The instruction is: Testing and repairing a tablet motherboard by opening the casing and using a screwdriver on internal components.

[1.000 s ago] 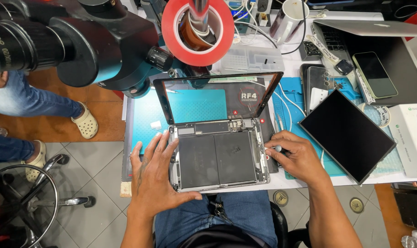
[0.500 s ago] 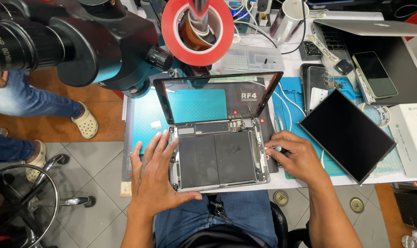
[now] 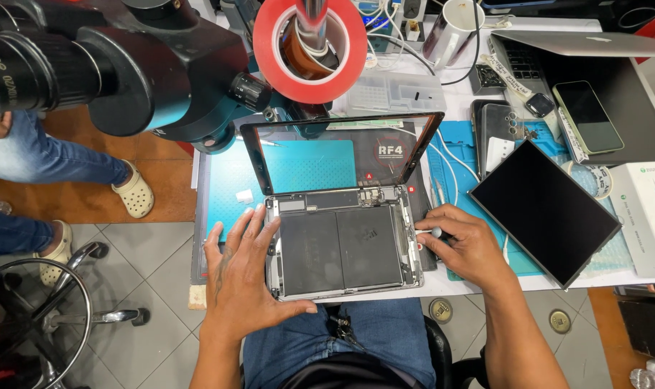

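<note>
Head view shows a grey opened tablet body with two flat black battery cells [image 3: 342, 243] lying at the near edge of the white table [image 3: 594, 277], its black-framed glass front panel [image 3: 340, 153] tilted up behind it and seemingly joined only at the hinge-like connector area along the top edge. The main risk, judging from this, is that the raised panel tips or slides and strains whatever thin cable joins it to the body; a push from either hand could cause that. A second risk is a slip of the small silver-tipped tool [image 3: 434, 232] into the soft battery cells just beside it. The left hand [image 3: 242, 281] lies flat, fingers [image 3: 252, 225] spread wide and holding nothing, pressing on the tablet's left edge with the thumb along the near edge. The right hand [image 3: 466, 245] has its fingers curled narrowly around the tool at the tablet's right edge. Well to the right lies a loose black rectangular screen panel [image 3: 544, 210] on a blue work mat [image 3: 453, 155]; a red tape roll [image 3: 309, 43] hangs above.
</note>
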